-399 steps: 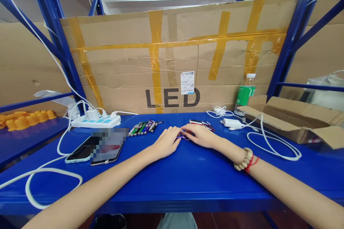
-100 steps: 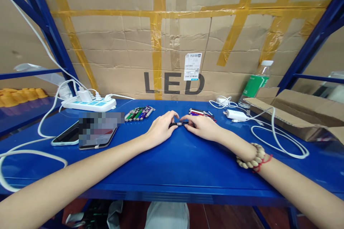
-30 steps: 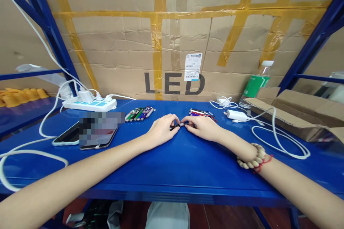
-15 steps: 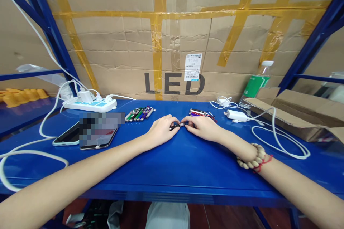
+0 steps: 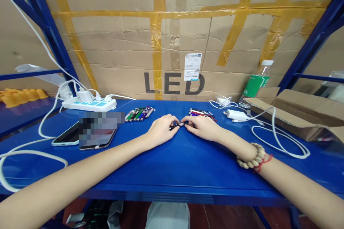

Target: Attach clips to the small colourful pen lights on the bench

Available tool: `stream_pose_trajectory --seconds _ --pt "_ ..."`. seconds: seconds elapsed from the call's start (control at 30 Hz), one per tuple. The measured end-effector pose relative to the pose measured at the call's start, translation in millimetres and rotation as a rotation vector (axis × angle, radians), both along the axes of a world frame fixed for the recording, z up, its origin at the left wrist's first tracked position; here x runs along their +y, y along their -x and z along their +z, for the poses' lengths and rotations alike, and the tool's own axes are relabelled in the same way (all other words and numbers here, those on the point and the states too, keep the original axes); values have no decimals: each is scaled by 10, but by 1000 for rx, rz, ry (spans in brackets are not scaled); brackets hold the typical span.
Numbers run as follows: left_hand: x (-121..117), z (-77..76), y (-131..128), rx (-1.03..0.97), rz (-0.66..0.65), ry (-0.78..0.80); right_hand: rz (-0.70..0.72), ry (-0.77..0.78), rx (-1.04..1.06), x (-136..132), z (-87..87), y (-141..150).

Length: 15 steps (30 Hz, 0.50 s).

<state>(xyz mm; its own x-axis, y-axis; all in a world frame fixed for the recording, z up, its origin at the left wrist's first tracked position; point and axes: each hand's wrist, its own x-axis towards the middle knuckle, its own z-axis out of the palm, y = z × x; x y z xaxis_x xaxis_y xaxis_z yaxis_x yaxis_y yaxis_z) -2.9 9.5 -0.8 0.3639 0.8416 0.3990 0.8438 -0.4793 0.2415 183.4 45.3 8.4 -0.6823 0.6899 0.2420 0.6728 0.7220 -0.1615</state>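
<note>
Low over the middle of the blue table, both hands hold a slim black mini flashlight (image 5: 181, 124) with a silver band. My left hand (image 5: 163, 128) pinches its left end between thumb and fingers. My right hand (image 5: 202, 126) grips the other end, which the fingers partly hide. Left of my left hand lies a row of green, purple, black and silver mini flashlights (image 5: 138, 114) with small clasps. Behind my right hand, several more mini flashlights (image 5: 197, 112) in silver, purple and red are partly covered by it.
Two phones (image 5: 100, 136) lie at left before a white power strip (image 5: 91, 104). At right are a white charger (image 5: 237, 115) with a looped cable (image 5: 282, 152), a green-labelled bottle (image 5: 256, 82) and an open cardboard box (image 5: 303, 114). Taped cardboard (image 5: 129, 43) stands behind the table (image 5: 172, 164).
Thirteen seconds ago a purple piece was between my hands; now it is the black flashlight. The view has tilted down since then. Over the last second the hands have barely moved.
</note>
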Motion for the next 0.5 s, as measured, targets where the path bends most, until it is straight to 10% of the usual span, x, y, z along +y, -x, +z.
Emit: stream_pose_trajectory --seconds 0.5 --pt "-12 19 -7 -9 2 13 7 0 1 11 -13 2"
